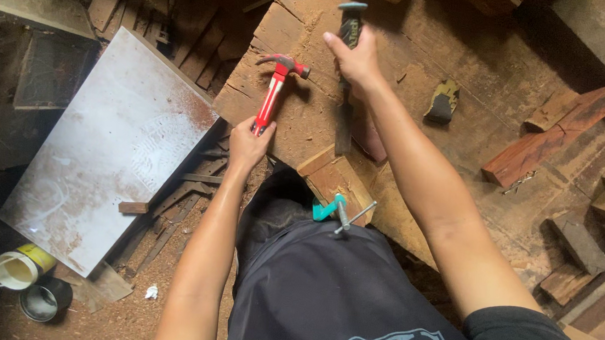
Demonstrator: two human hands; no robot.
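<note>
My left hand [248,144] grips the lower end of a red-handled claw hammer [275,88], whose head rests on the worn wooden workbench [480,69]. My right hand [355,59] is closed around the dark handle of a chisel [347,81] with a teal cap, held upright, its blade pointing down at a wooden block [336,176] at the bench's near edge. A teal clamp with a metal screw [338,211] grips that block just below.
Reddish wood offcuts [550,134] and several smaller blocks [581,243] lie on the bench at right, with a dark scrap [442,102] near the middle. A dusty white panel [116,146] lies on the floor at left, beside a yellow-white tub [17,268] and a dark can [43,299].
</note>
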